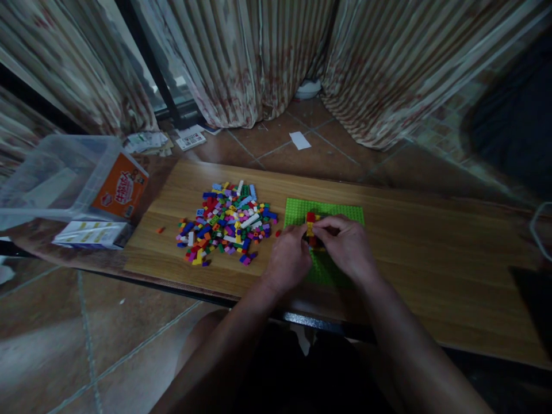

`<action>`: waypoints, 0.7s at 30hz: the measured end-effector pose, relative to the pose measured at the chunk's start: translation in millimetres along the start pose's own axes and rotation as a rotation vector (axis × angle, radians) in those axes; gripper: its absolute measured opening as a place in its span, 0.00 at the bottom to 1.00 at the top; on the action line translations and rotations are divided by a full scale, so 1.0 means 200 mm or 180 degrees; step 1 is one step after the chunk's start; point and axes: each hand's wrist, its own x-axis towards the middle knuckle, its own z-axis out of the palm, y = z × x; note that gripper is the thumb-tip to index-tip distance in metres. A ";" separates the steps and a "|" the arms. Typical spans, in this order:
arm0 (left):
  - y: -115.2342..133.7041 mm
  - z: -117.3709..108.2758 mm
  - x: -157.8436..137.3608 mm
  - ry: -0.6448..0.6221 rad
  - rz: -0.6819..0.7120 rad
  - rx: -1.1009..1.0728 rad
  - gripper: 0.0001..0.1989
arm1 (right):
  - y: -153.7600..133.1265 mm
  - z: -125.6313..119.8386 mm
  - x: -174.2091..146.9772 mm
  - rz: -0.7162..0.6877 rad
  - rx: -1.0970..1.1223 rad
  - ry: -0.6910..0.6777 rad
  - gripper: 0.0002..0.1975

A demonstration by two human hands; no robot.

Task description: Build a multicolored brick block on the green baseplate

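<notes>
A red-and-yellow build sits over the left half of the green plate; whether it touches the plate is unclear. The right hand has thumb and forefinger pinched on its right side. The left hand is at its left, fingers curled, their grip hidden. The brick pile spreads toward the table's left edge, beyond which stands a tub.
</notes>
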 end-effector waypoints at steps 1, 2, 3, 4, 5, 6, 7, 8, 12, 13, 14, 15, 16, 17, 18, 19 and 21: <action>0.00 0.00 0.00 0.0004 0.0000 0.0019 0.21 | 0.00 0.00 0.00 0.0004 -0.0019 -0.0007 0.07; 0.00 0.00 0.00 0.0001 0.0009 0.0021 0.21 | 0.00 0.00 0.00 0.0010 -0.0007 -0.0009 0.07; 0.00 0.00 0.00 -0.0008 0.0031 0.0006 0.21 | 0.01 0.00 0.00 0.0018 0.0037 -0.0021 0.07; 0.00 -0.01 0.00 -0.0021 0.0062 -0.0016 0.21 | 0.01 0.00 0.00 0.0020 0.0109 -0.0034 0.08; -0.01 -0.01 0.00 -0.0025 0.0087 -0.0029 0.21 | 0.01 0.00 0.00 0.0023 0.0206 -0.0030 0.08; -0.01 -0.02 0.00 -0.0015 0.0094 -0.0027 0.21 | 0.01 -0.01 -0.01 0.0031 0.0318 0.0005 0.09; -0.01 -0.03 0.00 0.0003 0.0084 -0.0008 0.20 | 0.01 -0.02 -0.01 0.0048 0.0424 0.0073 0.09; -0.02 -0.03 0.00 0.0023 0.0065 0.0023 0.19 | 0.01 -0.04 -0.01 0.0079 0.0517 0.0202 0.10; -0.03 -0.04 0.00 0.0045 0.0014 0.0224 0.19 | -0.02 -0.12 0.00 0.0250 0.0659 0.0924 0.11; -0.03 -0.04 -0.01 0.0098 0.0010 0.0296 0.20 | -0.02 -0.13 0.00 0.0275 0.0661 0.1066 0.10; -0.03 -0.03 -0.01 0.0189 0.0030 0.0381 0.22 | -0.02 -0.14 0.00 0.0291 0.0658 0.1173 0.10; -0.02 -0.01 -0.02 0.0312 0.0078 0.0485 0.23 | -0.03 -0.14 0.00 0.0303 0.0653 0.1240 0.10; -0.01 0.01 -0.03 0.0432 0.0164 0.0604 0.25 | -0.03 -0.14 0.01 0.0313 0.0648 0.1278 0.10; 0.00 0.03 -0.04 0.0512 0.0285 0.0732 0.26 | -0.03 -0.14 0.01 0.0316 0.0635 0.1285 0.10; 0.01 0.05 -0.06 0.0542 0.0405 0.0865 0.27 | -0.04 -0.13 0.01 0.0308 0.0611 0.1257 0.10; 0.01 0.08 -0.07 0.0506 0.0501 0.0994 0.28 | -0.05 -0.12 0.01 0.0290 0.0578 0.1221 0.10; 0.02 0.13 -0.09 0.0359 0.0563 0.1231 0.31 | -0.06 -0.11 0.00 0.0230 0.0499 0.1169 0.10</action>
